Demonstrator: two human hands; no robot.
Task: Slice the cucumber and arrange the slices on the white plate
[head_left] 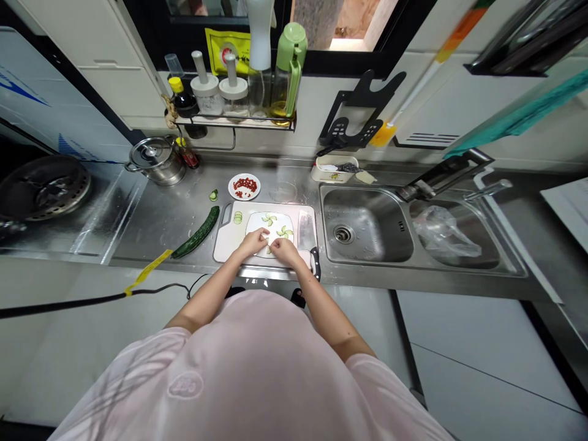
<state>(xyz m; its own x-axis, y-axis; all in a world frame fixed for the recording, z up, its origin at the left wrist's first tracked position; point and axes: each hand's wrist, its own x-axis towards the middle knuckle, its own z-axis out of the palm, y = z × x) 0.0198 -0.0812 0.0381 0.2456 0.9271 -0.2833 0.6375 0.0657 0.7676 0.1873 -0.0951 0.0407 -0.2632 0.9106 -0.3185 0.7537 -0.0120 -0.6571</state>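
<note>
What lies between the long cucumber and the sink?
In the head view, a cutting board lies between the cucumber and sink, with cucumber slices, a white plate and a knife on it. The left hand and right hand are over the plate.

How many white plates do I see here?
2: a round plate holding red pieces, on the counter beyond the cutting board, and a squarish plate on that board, partly covered by the left hand and right hand.

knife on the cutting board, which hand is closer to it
Right. The right hand is just left of the knife; the left hand is farther left, with the right hand between it and the knife.
</note>
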